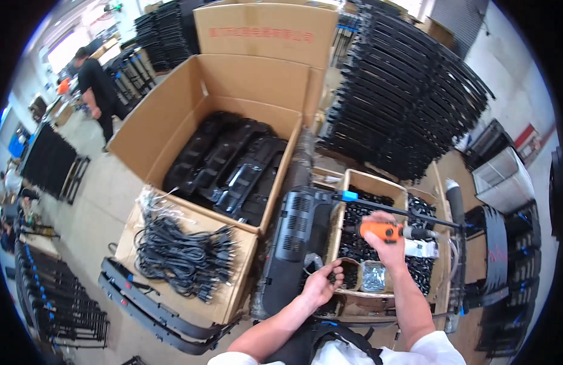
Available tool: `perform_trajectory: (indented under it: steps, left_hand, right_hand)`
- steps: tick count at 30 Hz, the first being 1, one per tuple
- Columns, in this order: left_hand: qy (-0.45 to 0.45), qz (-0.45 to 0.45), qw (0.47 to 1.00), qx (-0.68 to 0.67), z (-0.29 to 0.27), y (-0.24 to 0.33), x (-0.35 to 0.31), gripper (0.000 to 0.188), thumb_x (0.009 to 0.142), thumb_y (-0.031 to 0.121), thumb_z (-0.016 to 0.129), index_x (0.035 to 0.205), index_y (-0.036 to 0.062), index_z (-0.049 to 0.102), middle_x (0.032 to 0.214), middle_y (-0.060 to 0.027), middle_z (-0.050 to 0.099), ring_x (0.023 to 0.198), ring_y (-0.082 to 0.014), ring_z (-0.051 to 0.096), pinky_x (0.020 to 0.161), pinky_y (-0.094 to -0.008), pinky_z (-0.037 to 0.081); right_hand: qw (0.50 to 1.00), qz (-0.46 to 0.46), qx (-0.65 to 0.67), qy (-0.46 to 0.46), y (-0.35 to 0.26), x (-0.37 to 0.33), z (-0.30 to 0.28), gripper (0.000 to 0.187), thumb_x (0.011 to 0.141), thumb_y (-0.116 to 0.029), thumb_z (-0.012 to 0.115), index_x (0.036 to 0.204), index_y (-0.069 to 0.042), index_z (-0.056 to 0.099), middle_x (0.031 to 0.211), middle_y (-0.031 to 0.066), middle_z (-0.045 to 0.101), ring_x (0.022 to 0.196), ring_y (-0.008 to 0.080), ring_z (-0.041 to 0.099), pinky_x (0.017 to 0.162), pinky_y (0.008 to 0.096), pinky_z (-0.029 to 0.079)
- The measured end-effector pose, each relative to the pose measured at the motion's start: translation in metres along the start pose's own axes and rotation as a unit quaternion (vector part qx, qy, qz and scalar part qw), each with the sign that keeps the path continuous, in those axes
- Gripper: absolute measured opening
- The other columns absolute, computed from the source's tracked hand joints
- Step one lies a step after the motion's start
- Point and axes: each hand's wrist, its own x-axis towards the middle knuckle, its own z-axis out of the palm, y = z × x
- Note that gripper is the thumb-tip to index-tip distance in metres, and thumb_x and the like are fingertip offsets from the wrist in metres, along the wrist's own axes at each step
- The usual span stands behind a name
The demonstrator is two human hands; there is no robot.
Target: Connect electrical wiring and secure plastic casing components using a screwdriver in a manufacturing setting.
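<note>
My right hand [388,250] is wrapped round an orange power screwdriver [384,231], its tip facing right, above a cardboard box of small black parts [421,275]. My left hand [321,286] has its fingers curled together beside a small tub of dark screws [351,275]; whatever they hold is too small to make out. Next to that tub stands a clear container of silvery small parts [373,278]. Left of both hands lies a long black plastic housing [292,243] with vent slots. A black bar [382,207] with a blue end passes just beyond the screwdriver.
A large open carton [157,118] of black plastic housings [223,161] stands at the left. Bundled black cables [184,252] lie on cardboard in front of it. Tall stacks of black frames [409,91] rise beyond the parts box. Another person [99,88] stands at the far left.
</note>
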Motion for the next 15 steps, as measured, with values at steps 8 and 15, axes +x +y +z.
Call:
perform_trajectory:
  steps: [8, 15]
  left_hand:
    - [-0.032, -0.052, 0.997, 0.054, -0.015, -0.016, 0.001, 0.029, 0.116, 0.026, 0.043, 0.118, 0.0035, 0.061, 0.096, -0.0040, 0.063, 0.083, -0.0182, 0.058, 0.074, -0.0307, 0.050]
    - [0.038, -0.031, 0.995, 0.087, -0.015, -0.016, 0.002, 0.028, 0.116, 0.027, 0.044, 0.117, 0.0053, 0.062, 0.093, -0.0030, 0.061, 0.081, -0.0162, 0.056, 0.071, -0.0296, 0.047]
  right_hand:
    - [0.998, -0.041, 0.029, 0.035, 0.028, 0.094, -0.017, 0.049, 0.087, -0.008, 0.085, 0.130, -0.002, 0.063, 0.117, 0.0107, 0.074, 0.111, 0.0180, 0.069, 0.100, 0.0350, 0.057]
    - [1.000, -0.023, 0.004, 0.010, 0.046, 0.131, 0.017, 0.046, 0.086, -0.009, 0.084, 0.128, -0.005, 0.065, 0.114, 0.0069, 0.074, 0.106, 0.0157, 0.070, 0.098, 0.0336, 0.057]
